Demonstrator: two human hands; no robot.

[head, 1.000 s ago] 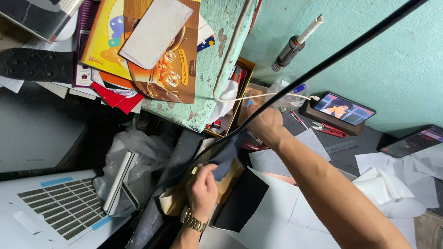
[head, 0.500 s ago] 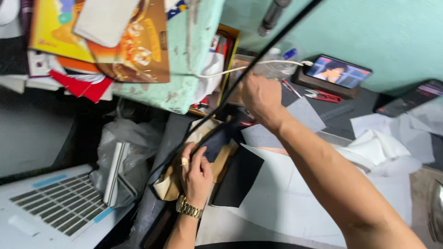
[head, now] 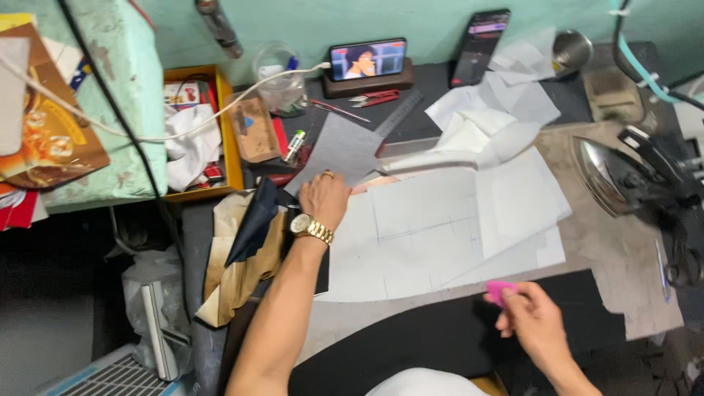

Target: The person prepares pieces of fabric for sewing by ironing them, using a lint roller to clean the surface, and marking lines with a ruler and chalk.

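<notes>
My left hand, with a gold watch on its wrist, lies knuckles-up at the upper left corner of a large white paper pattern, touching the edge of a grey fabric piece. Its fingertips are hidden. A dark navy fabric scrap on brown paper lies just left of it. My right hand is low at the right, pinching a small pink chalk piece over a black fabric at the table's near edge.
A clothes iron rests on the right. At the back stand a phone on a wooden stand, a second phone, red snips, a ruler and a metal cup. An orange tray of clutter sits left.
The view has swung right onto the table. My left hand has left the navy scrap and moved up onto the paper's corner. My right hand has drawn back to the near edge, now holding pink chalk.
</notes>
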